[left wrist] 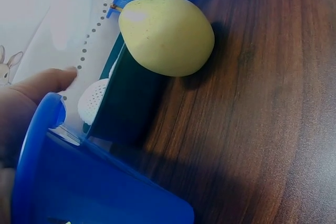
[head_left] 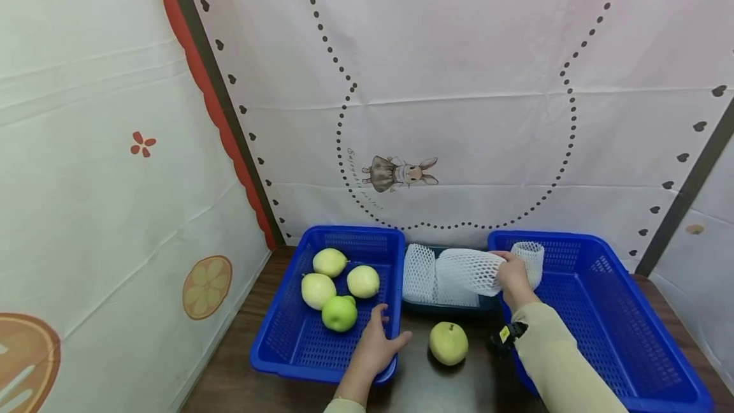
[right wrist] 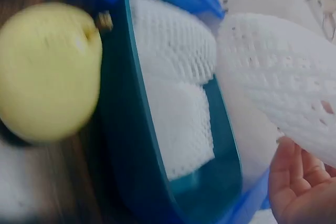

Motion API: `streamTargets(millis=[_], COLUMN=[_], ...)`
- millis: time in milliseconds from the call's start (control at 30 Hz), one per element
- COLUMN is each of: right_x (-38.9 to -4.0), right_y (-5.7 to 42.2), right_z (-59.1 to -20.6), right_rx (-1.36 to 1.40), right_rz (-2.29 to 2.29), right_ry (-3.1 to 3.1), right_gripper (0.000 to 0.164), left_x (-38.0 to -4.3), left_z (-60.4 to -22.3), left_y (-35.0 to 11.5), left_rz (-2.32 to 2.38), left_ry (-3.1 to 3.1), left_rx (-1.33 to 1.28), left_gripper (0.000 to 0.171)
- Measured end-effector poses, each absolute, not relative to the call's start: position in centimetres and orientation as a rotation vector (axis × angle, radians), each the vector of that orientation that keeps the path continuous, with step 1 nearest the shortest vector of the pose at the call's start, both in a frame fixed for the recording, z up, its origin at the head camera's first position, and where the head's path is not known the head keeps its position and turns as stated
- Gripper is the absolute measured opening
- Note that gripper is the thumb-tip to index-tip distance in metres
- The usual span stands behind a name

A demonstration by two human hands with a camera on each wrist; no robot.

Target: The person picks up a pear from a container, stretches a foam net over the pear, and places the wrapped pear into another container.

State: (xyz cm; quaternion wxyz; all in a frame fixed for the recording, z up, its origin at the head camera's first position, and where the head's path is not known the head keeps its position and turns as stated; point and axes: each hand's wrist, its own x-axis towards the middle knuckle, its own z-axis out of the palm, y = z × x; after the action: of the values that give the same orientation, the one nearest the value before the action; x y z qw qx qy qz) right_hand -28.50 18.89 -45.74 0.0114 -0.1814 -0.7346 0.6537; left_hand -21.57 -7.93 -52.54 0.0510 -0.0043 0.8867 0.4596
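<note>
My right hand (head_left: 514,278) pinches the end of a white foam net sleeve (head_left: 470,268), which hangs over a dark green bin (right wrist: 137,93). In the right wrist view the sleeve (right wrist: 283,72) is spread out above my fingers. More foam net sleeves (right wrist: 173,124) lie inside that bin. My left hand (head_left: 374,346) is over the right rim of the left blue basket (head_left: 327,371), thumb and fingers apart and holding nothing. A yellow-green pear (head_left: 448,343) sits on the table between the two baskets, in front of the green bin.
Inside the left basket are several pale pears (head_left: 329,262) and a brighter green fruit (head_left: 339,313). On the right stands another blue basket (head_left: 602,311), with a foam net sleeve (head_left: 530,260) at its back left corner. White printed cloth (head_left: 459,113) hangs behind the brown table (left wrist: 262,108).
</note>
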Motion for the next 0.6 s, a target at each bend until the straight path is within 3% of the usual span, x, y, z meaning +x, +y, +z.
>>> streamTargets(millis=[133,333,500,600], right_x=[-27.7,-26.7,-25.9,-25.6], right_y=[18.0,15.6,13.5,12.8], right_z=[-46.0,-47.0,-47.3,-47.3], right_rx=[-0.457,-0.282,-0.175,-0.145], right_rz=[2.214,2.267,2.266,2.362], right_ry=[-2.270,-2.364,-2.447,-2.395], right_gripper=[0.036,0.031,0.018,0.016], left_x=[-21.4,-21.0,-20.5,-20.4], left_z=[-52.6,-52.6,-51.9,-51.1], left_y=[-7.8,-7.7,-7.5,-7.0], left_rz=[1.464,1.508,1.519,1.467], left_ry=[2.792,2.926,3.005,3.086], left_rx=[-0.016,0.078,0.260,0.410], left_gripper=[0.082,0.072,0.068,0.057])
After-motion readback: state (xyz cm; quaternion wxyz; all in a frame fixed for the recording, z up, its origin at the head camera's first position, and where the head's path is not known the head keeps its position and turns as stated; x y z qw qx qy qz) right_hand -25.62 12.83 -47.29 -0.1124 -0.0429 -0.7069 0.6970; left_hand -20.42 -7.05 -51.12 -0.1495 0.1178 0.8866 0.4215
